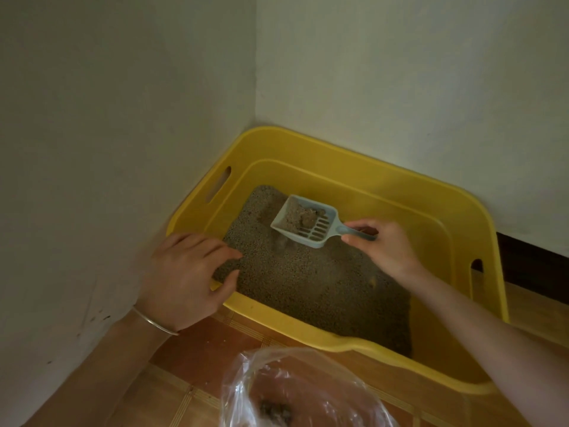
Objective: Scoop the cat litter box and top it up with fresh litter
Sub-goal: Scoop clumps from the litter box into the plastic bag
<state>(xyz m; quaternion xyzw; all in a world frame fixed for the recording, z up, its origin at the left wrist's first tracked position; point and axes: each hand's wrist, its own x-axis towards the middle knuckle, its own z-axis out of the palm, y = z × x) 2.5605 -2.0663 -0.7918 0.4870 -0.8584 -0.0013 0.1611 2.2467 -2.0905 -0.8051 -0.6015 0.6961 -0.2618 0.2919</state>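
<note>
Plastic bag [308, 383] gapes; right hand [388, 251] pinches the seemingly light, stiff scoop [311, 234] by its handle, left hand [181, 272] rests loose-fingered on the litter box [338, 155].

Showed no readable text, label, brand, number or sign: none on the yellow litter box [338, 155], the pale blue scoop [320, 238], the clear plastic bag [308, 389] or the plain walls [123, 118].

Counted are one yellow box [369, 167], one scoop [320, 235], one clear bag [308, 386], one bracelet [154, 322] and two hands: left hand [181, 278], right hand [385, 248].
</note>
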